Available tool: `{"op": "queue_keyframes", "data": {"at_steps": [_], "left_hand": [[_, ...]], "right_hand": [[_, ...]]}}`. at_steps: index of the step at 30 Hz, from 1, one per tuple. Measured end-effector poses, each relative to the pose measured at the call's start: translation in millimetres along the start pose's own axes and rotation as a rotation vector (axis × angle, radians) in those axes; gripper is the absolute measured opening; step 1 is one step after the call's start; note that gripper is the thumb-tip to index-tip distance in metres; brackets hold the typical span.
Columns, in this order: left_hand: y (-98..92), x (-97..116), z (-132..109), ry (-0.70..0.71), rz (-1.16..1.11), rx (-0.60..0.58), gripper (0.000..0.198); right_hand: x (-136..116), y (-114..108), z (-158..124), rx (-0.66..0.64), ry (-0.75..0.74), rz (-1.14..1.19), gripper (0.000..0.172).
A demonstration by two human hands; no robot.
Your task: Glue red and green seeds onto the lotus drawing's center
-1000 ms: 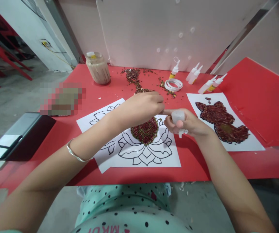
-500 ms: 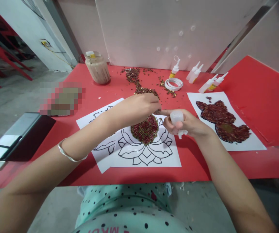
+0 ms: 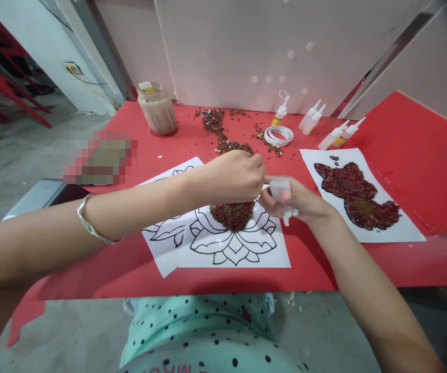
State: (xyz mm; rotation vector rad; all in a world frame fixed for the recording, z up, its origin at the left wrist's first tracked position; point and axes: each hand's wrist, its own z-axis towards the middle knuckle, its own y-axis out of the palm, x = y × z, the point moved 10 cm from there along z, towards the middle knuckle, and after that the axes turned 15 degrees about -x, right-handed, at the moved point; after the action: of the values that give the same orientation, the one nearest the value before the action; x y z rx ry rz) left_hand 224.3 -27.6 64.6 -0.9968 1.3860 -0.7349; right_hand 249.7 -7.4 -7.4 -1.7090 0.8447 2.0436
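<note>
My left hand (image 3: 242, 175) is closed, knuckles up, over the top of the lotus drawing (image 3: 234, 254); its fingertips are hidden, so I cannot make out what they pinch. Red and green beans (image 3: 233, 216) fill the middle of the flower, below that hand. Just right of it, my right hand (image 3: 301, 197) wraps round a small translucent glue bottle (image 3: 279, 186), its base turned up and its nozzle out of sight. The fingertips of both hands come close together or touch. Beneath the lotus sheet lies a second line drawing (image 3: 164, 264), partly covered.
Loose beans (image 3: 213, 122) lie scattered behind my hands, near a jar (image 3: 157, 111) and a tape roll (image 3: 278, 135). Several glue bottles (image 3: 312, 120) stand at the back right. A sheet with a bean-filled picture (image 3: 355, 194) lies right, a dark device (image 3: 48, 194) left.
My left hand has shifted slightly right, and its forearm has swung up, now covering part of the device on the left. My right hand has barely moved, still holding the glue bottle.
</note>
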Motion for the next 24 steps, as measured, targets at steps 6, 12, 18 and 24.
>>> {"op": "queue_keyframes", "data": {"at_steps": [6,12,18,24], "left_hand": [[-2.8,-2,6,-0.013,-0.001,0.013,0.033],[1.5,-31,-1,-0.104,-0.115,0.021,0.031],[15.0,-45,-18,-0.110,-0.275,0.033,0.022],[22.0,-34,-19,-0.082,-0.302,0.045,0.020]], "right_hand": [[-3,-2,0,0.021,-0.014,-0.029,0.037],[3,-5,-1,0.062,0.018,0.016,0.043],[3,-7,-1,0.087,0.029,0.022,0.063],[3,0,0,0.031,0.027,-0.007,0.046]]}}
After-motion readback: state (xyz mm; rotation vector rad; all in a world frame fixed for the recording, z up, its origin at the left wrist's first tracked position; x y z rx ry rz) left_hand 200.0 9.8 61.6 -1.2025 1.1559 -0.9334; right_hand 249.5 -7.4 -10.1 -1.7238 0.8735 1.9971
